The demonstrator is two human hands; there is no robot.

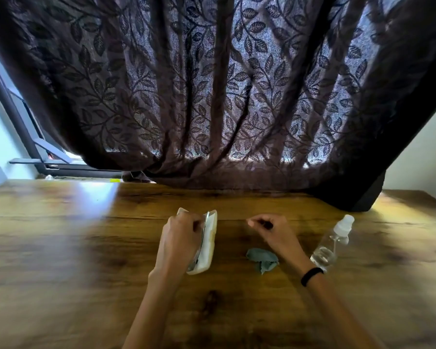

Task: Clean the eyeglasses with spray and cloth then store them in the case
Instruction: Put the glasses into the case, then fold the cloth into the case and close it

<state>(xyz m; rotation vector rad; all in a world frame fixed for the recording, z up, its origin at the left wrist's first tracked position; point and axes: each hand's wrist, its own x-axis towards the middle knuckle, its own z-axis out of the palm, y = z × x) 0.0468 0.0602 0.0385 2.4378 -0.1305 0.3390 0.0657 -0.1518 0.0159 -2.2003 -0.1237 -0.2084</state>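
Crumpled grey cloth (261,258); left hand (179,238) grips cream oblong case (207,245).

A cream case (208,244) lies lengthwise beside a crumpled grey-green cloth (261,258) and a clear, toppled spray bottle (334,241).

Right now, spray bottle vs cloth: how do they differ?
The spray bottle is clear, rigid and lying on its side, cap pointing away; the cloth is grey-green, soft and crumpled. The bottle lies right of the right hand; the cloth lies left of that wrist. Both rest on the table, unheld.
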